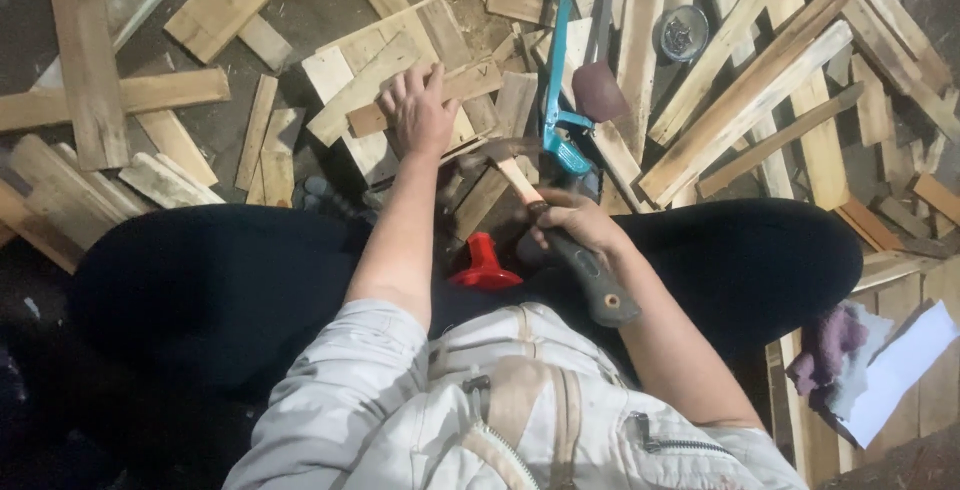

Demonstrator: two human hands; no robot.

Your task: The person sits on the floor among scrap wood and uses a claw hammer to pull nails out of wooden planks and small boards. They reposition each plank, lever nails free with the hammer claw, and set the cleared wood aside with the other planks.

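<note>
I sit cross-legged in black trousers among scrap wood. My left hand [418, 110] lies palm down on a short wooden slat [470, 83] that rests across a small stack of boards [380, 55]. My right hand [572, 222] grips a hammer [560, 235] with a wooden shaft and a grey rubber grip. Its head points towards the boards just right of my left hand. A red plastic object [483, 262] stands between my knees.
A blue-framed hacksaw [556, 80] lies beyond the hammer. Long planks [745, 90] and offcuts cover the dark floor all around. A round tin [682, 32] sits at the top right. A purple rag [828, 345] and white paper [900, 370] lie at my right.
</note>
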